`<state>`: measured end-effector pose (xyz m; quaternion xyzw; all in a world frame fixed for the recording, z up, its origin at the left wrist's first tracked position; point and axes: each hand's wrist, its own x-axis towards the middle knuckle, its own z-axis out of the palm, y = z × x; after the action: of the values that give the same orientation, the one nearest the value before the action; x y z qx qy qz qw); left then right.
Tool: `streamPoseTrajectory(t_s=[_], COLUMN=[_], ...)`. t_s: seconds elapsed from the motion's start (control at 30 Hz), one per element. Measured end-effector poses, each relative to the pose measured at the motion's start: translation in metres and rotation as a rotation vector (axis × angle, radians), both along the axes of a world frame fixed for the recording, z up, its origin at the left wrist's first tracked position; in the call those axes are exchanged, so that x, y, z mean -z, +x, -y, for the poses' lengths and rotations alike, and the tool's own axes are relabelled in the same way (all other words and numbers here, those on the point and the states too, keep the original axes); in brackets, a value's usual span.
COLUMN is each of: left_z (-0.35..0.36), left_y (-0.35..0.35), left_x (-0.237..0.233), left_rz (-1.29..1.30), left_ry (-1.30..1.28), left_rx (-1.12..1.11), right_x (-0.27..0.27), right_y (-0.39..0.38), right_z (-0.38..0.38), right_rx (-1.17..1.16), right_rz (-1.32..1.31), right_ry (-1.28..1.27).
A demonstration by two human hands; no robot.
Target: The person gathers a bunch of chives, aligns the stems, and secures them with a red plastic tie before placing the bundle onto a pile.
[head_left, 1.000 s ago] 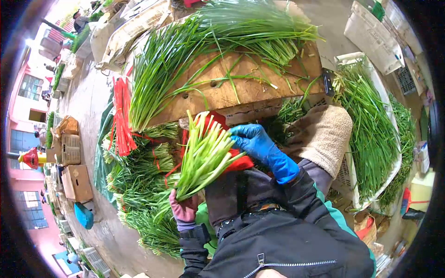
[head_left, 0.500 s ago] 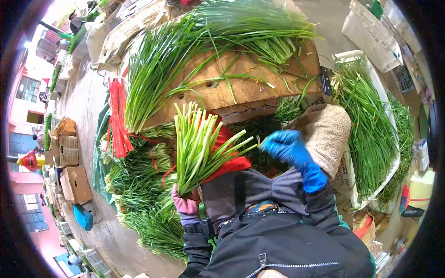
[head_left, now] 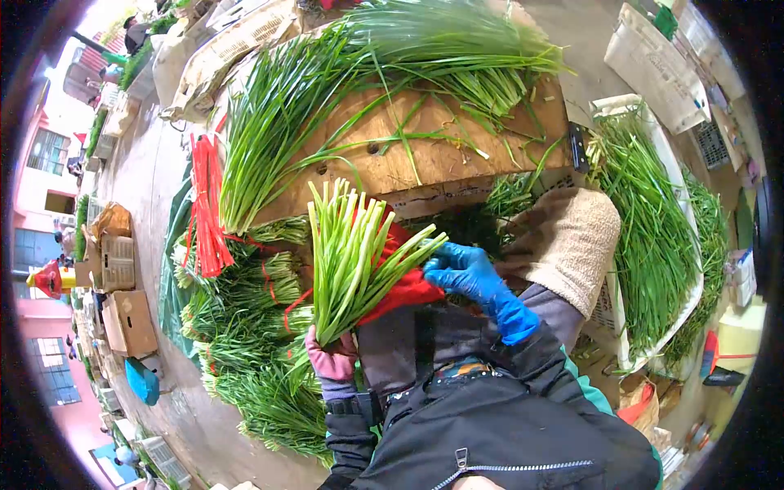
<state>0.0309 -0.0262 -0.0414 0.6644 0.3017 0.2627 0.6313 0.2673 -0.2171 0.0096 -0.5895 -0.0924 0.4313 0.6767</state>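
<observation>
My left hand, in a pinkish glove, is closed around the lower part of a bunch of garlic chives. Their pale cut ends point up and fan out to the right. At the rightmost stems is my right hand, in a blue rubber glove, its fingers bent together; whatever lies between the fingertips is hidden. Red cloth shows behind the bunch, over my lap. Long loose chives lie across the wooden board in front of me.
Tied bunches of chives are piled at my left. Red ties hang from the board's left side. At my right stands a white crate of chives, near a dark-handled tool. Beige cloth covers my right knee.
My right hand has moved left and slightly down, from out beyond the stem tips to right beside them. My left hand and the bunch stay nearly in place.
</observation>
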Motion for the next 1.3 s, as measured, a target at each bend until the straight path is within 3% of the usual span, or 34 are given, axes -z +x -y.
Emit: streamPoseTrajectory(t_s=[0.1,0.13,0.2,0.4,0.47,0.53,0.63,0.7,0.8,0.87,0.9,0.93,0.97,1.0,1.07,1.13,1.17,1.2,1.27,1.3], left_z=[0.0,-0.003,0.004,0.001,-0.004,0.0,0.005,0.005,0.003,0.002,0.002,0.001,0.0,-0.001,-0.002,0.003,0.002,0.0,-0.01,-0.015], left_y=[0.001,-0.001,0.003,0.013,0.014,0.014,0.025,0.026,0.025,0.025,0.024,0.025,0.023,0.017,0.015,0.022,0.022,0.018,0.011,0.014], left_x=[-0.002,-0.002,-0.002,0.004,0.009,0.008,-0.01,-0.012,-0.005,-0.001,0.0,0.0,0.003,0.006,0.005,-0.009,-0.01,-0.005,0.01,0.002], left_rz=[0.004,0.186,0.128,0.059,0.082,0.136,0.082,0.132,0.202,0.225,0.241,0.258,0.259,0.221,0.18,0.065,0.322,0.325,0.249,0.509], left_ry=[-0.045,-0.486,-0.206,-0.078,-0.145,-0.078,0.023,-0.112,-0.309,-0.367,-0.4,-0.432,-0.43,-0.343,-0.256,-0.022,-0.527,-0.531,-0.421,-0.958], left_rx=[-0.023,-0.091,-0.108,-0.143,-0.123,-0.115,-0.177,-0.195,-0.208,-0.201,-0.219,-0.234,-0.231,-0.172,-0.112,-0.168,-0.267,-0.273,-0.216,-0.264], right_x=[-0.007,-0.001,0.004,0.005,0.0,0.012,0.016,0.016,-0.045,-0.032,-0.029,-0.023,-0.021,-0.012,-0.001,0.01,0.016,0.014,-0.001,-0.014], right_y=[0.001,0.002,-0.001,-0.019,-0.01,0.006,0.065,0.103,0.11,0.104,0.092,0.078,0.055,0.035,0.003,-0.011,-0.016,-0.021,-0.025,-0.023], right_z=[-0.02,-0.027,-0.03,-0.008,0.008,0.03,0.094,0.141,0.135,0.121,0.101,0.08,0.049,0.021,-0.024,-0.055,-0.06,-0.056,-0.039,-0.025], right_rx=[0.015,0.1,0.174,0.039,-0.03,0.115,0.364,0.414,0.243,0.159,0.133,0.003,-0.011,0.014,-0.097,-0.049,0.002,-0.005,-0.163,-0.264], right_rz=[-0.057,-0.032,-0.006,-0.023,-0.06,0.452,0.535,0.904,1.004,1.262,1.163,0.911,0.701,0.9,0.823,0.946,1.049,1.051,0.814,0.598], right_ry=[-0.026,0.014,0.056,0.04,-0.031,-0.102,-0.274,-0.528,-0.906,-0.804,-0.63,-0.584,-0.348,-0.197,-0.18,0.003,0.04,0.039,0.07,0.1])
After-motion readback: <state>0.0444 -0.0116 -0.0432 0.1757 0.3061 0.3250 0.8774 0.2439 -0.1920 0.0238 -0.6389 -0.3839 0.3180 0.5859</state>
